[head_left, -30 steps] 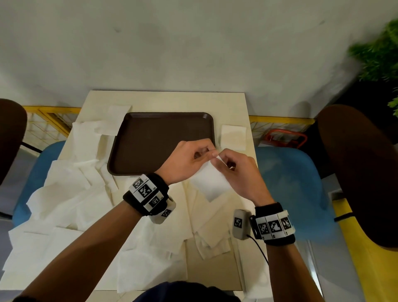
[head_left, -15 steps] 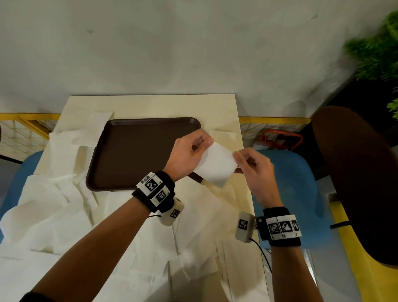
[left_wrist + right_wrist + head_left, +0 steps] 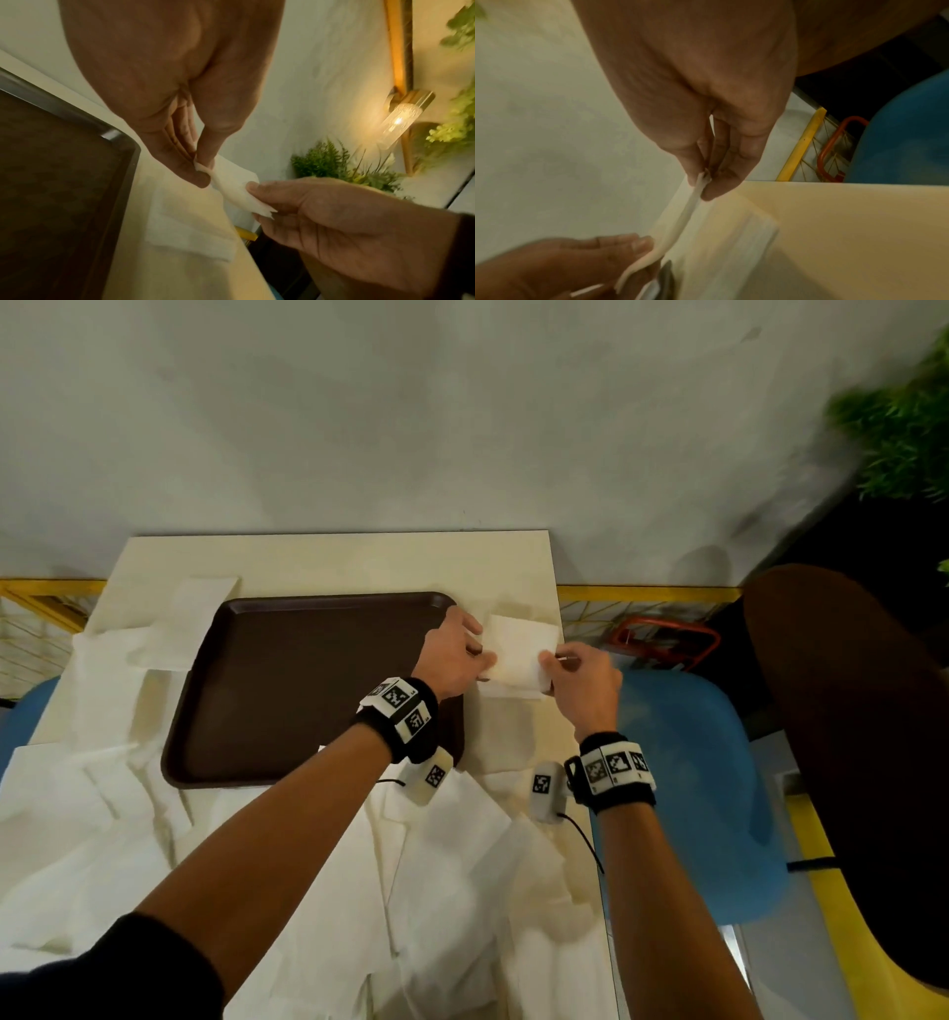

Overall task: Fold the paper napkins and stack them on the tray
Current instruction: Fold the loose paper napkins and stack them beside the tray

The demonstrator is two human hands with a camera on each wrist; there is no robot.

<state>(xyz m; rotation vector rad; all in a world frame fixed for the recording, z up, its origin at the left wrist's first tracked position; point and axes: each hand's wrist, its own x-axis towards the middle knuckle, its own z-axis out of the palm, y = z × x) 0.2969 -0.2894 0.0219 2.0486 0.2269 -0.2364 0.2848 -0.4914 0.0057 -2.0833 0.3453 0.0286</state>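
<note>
A small folded white napkin (image 3: 518, 654) hangs between both hands, just right of the brown tray (image 3: 308, 690). My left hand (image 3: 454, 654) pinches its left edge between thumb and fingers (image 3: 203, 162). My right hand (image 3: 577, 677) pinches its right edge (image 3: 704, 178). The held napkin (image 3: 236, 186) hovers a little above another folded napkin (image 3: 190, 229) that lies flat on the cream table (image 3: 334, 562) beside the tray's right rim. In the right wrist view the held napkin (image 3: 680, 219) shows edge-on. The tray holds nothing.
Several unfolded white napkins (image 3: 436, 891) cover the near and left parts of the table. A blue chair (image 3: 688, 788) stands right of the table, a brown chair (image 3: 847, 737) beyond it. The wall is close behind the table's far edge.
Both hands carried the folded napkin away from me and to the right, from over the table's middle to above the folded napkin beside the tray. The hands drew apart along its edges.
</note>
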